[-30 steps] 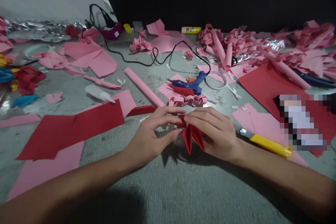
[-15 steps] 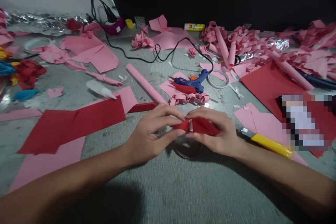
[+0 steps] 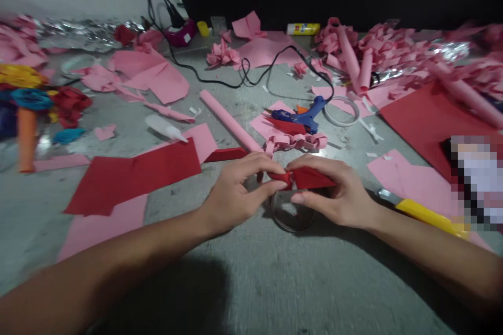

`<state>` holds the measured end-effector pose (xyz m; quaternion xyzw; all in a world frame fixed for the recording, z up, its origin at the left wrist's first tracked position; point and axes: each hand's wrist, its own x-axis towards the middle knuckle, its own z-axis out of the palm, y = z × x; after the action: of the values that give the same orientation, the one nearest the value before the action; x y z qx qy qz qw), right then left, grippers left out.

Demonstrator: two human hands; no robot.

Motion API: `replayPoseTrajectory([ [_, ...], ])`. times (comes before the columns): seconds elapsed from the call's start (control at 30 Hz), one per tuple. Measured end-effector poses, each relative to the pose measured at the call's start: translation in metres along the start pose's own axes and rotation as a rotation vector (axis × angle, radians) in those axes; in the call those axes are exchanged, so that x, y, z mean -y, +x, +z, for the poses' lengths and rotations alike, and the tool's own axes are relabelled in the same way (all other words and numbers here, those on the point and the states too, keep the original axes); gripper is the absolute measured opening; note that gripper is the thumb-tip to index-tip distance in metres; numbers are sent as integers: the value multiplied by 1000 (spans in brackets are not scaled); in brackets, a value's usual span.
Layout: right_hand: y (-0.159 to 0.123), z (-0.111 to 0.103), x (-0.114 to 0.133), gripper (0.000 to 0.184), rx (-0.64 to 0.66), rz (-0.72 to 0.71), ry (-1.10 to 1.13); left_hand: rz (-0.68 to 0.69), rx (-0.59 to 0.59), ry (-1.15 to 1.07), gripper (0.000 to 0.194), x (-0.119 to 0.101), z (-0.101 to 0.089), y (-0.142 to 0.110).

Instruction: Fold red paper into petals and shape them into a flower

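Between my hands is a folded piece of red paper (image 3: pixel 313 178) with a small whitish strip near its middle. My left hand (image 3: pixel 239 193) pinches its left end between thumb and fingers. On the right end, my right hand (image 3: pixel 336 191) has its fingers over the top, while its thumb sits lower, at the near edge. Just below the paper, a clear ring-shaped roll (image 3: pixel 293 227) lies on the table, partly hidden by my hands. A pink paper chain (image 3: pixel 296 141) and a blue glue gun (image 3: pixel 296 115) lie just beyond.
A yellow cutter (image 3: pixel 428 216) lies beside my right forearm. Left of my hands are red paper (image 3: pixel 137 175) and a white glue bottle (image 3: pixel 165 128). A rolled pink tube (image 3: pixel 230 121) and a white tape roll (image 3: pixel 341 111) lie ahead. The black cord (image 3: pixel 204 80) crosses the back.
The camera view has shifted, so the table's contents appear further right. My right thumb has moved down, away from the red paper's middle; my left hand keeps its pinch.
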<state>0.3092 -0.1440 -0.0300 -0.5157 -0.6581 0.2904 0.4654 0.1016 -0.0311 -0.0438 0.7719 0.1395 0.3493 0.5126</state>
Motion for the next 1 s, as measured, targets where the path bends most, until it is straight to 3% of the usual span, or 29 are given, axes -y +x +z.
replayPoseTrajectory([
  [0.13, 0, -3, 0, 26, -55, 135, 40, -42, -49, -38, 25, 3, -1, -1],
  [0.23, 0, -5, -6, 30, -120, 208, 150, -48, -123, -41, 47, 5, -3, -1],
  [0.33, -2, -7, -17, 36, -158, 223, 291, -29, -118, -33, 59, 7, -3, -2],
  [0.43, -5, -6, -24, 39, -152, 189, 391, 26, -78, 7, 52, 7, -1, -3],
  [0.6, -4, -9, -17, 38, -54, 139, 291, 82, -70, 85, 25, 0, 0, -4],
  [0.77, 2, -14, -11, 38, 32, 129, 164, 154, -140, 132, 26, -5, -1, -5],
  [0.9, 3, -13, -13, 61, 87, 18, 162, 182, -191, 181, 23, -7, -1, -4],
  [1.0, 2, -8, -12, 70, 22, -36, 157, 225, -198, 260, 23, -7, -1, -3],
])
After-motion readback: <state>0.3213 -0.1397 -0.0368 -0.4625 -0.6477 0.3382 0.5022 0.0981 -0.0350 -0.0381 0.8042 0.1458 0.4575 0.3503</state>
